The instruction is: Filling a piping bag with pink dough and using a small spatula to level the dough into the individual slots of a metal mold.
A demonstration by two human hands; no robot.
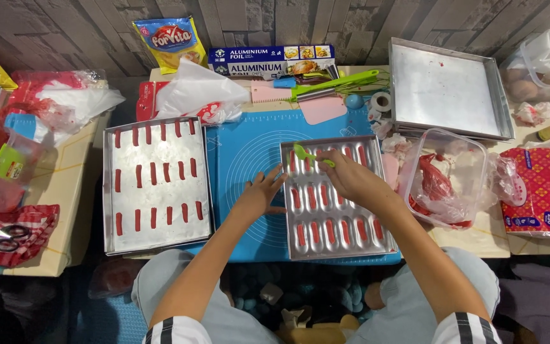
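The right hand [346, 173] was pinched on the handle of a small green brush [310, 155], its grip pressed together around the stem, with the brush head reaching out past the fingertips over the far left cavities of a metal mould tray [332, 204]. That tray lay directly under the grip, its rows of oval cavities each showing a red strip. Just beside the grip, on the tray's near left edge, the left hand [263, 191] rested with its fingers spread, holding nothing, fingertips touching the tray rim and palm on the blue silicone mat [249, 159] beneath.

Further out from the left hand sat a flat baking tray [155, 183] lined with white paper and carrying rows of short red strips. On the other side of the grip, just beyond the mould tray, stood a clear plastic tub [444, 178] holding crumpled plastic smeared with red. Past the grip, toward the wall, lay a pink scraper [323, 109], a green whisk [338, 81], a roll of tape [382, 100] and a blue foil box [272, 60]. A stack of square metal pans [447, 89] sat beyond the tub on the counter [65, 191], and a red tissue pack [536, 191] lay farthest out on that side.
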